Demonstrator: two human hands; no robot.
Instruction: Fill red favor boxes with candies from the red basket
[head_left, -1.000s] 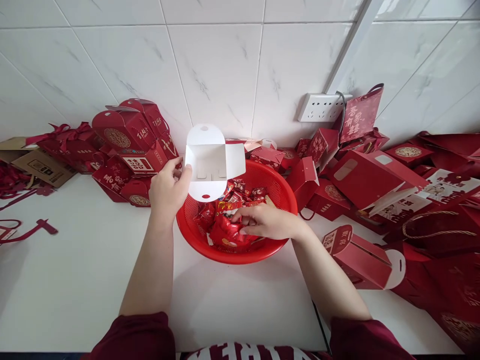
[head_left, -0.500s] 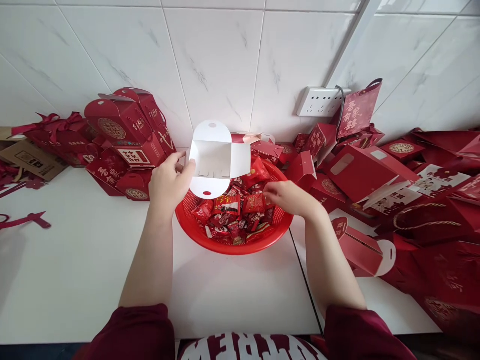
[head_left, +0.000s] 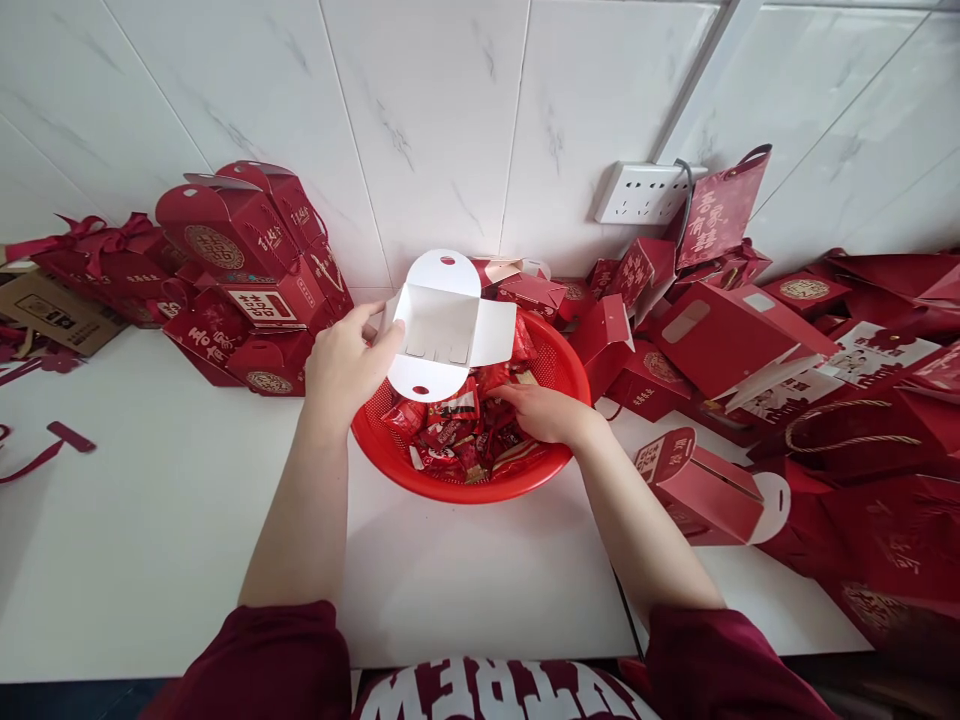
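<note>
My left hand (head_left: pixel 349 360) grips the left side of a gift box (head_left: pixel 441 325) with its flaps spread and its white inside facing up; no contents show in it. The box is held over the back left part of a red plastic basket (head_left: pixel 450 492). Red-wrapped candies (head_left: pixel 454 440) fill the basket. My right hand (head_left: pixel 546 412) reaches in among them from the right, fingers bent down and pressed together at the wrappers. What those fingertips hold, if anything, is hidden.
Stacked red gift boxes (head_left: pixel 247 250) stand at the left by the tiled wall. More red boxes (head_left: pixel 739 335) and bags crowd the right side. A cardboard box (head_left: pixel 60 312) and a ribbon (head_left: pixel 56 450) lie far left. A socket strip (head_left: pixel 649 193) is on the wall.
My right hand has moved left and deeper into the candies. My left hand has brought the box slightly to the right, tilting it a little.
</note>
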